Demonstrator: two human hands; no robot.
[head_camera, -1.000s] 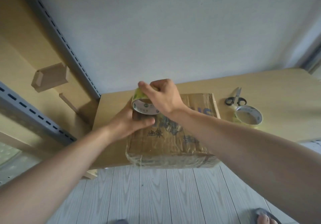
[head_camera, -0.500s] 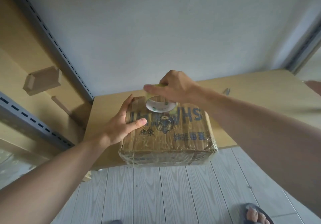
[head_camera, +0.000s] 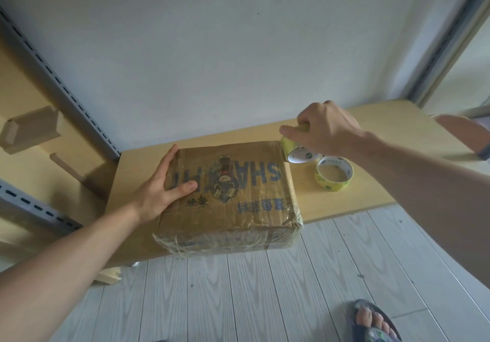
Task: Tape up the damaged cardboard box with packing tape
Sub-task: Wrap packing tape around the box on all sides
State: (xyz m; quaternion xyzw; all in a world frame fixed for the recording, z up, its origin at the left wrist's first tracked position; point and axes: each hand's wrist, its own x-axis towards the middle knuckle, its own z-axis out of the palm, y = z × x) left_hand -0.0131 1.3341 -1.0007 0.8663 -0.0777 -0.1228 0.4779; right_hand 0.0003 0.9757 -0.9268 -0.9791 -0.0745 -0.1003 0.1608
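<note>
A brown cardboard box [head_camera: 238, 203] with blue lettering and a printed figure lies on the wooden table [head_camera: 371, 195], its near side hanging over the table's front edge. Shiny tape wraps its front face and corners. My left hand [head_camera: 161, 188] presses flat on the box's top left part, fingers straight. My right hand [head_camera: 323, 129] grips a yellow roll of packing tape [head_camera: 294, 150] just past the box's far right corner, tilted, with a strip of clear tape running across the top back toward my left hand.
A second yellow tape roll [head_camera: 334, 176] lies flat on the table right of the box. A white wall stands behind. A wooden shelf unit with grey metal rails [head_camera: 53, 214] is at the left. My sandalled foot [head_camera: 371, 320] shows on the grey plank floor.
My right hand has carried the tape roll from the box's left side across the top to beyond its right corner. My left hand has flattened on the box's left part.
</note>
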